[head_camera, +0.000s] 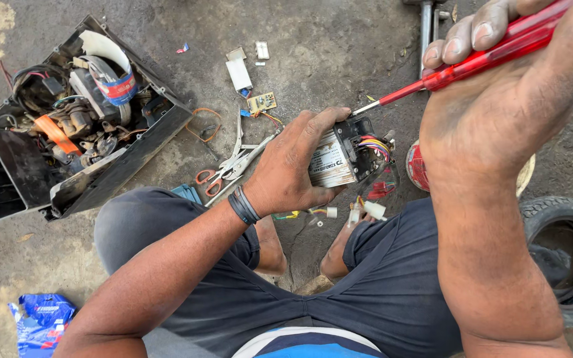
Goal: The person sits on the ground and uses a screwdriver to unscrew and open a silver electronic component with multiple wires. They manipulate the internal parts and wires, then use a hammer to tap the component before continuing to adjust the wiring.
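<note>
black bands (pixel 244 207) on left wrist, grey shorts (pixel 379 292).

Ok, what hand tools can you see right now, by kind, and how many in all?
Screwdriver, red handle, in the right hand: 1
Scissors, orange handles, on the ground: 1
Total: 2
The left hand holds a silver control box, not a tool.
</note>
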